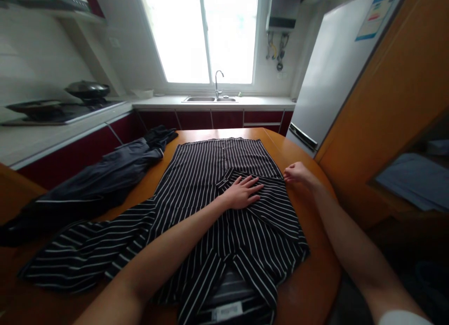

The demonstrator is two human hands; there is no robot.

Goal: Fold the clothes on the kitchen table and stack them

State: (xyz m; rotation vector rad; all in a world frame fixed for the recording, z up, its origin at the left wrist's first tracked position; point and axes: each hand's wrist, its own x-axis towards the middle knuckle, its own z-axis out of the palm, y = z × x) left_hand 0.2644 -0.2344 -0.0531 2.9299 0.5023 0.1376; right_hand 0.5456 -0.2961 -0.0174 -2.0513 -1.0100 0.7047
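Observation:
A black shirt with white stripes (196,175) lies spread over the wooden table, its collar and white label toward me. One sleeve (277,208) is folded across the shirt front, with its cuff near the button line. The other sleeve (91,250) stretches out to the left. My left hand (242,192) rests flat with fingers spread on the folded sleeve by the cuff. At the shirt's right edge, my right hand (297,172) is closed, its fingertips pinching the cloth there.
Dark clothes (101,175) are heaped along the table's left side. The wooden table (301,152) has a rounded right edge. Beyond it are a counter with a sink (201,99), a stove with a lidded pan (87,90) and a fridge (326,68) at right.

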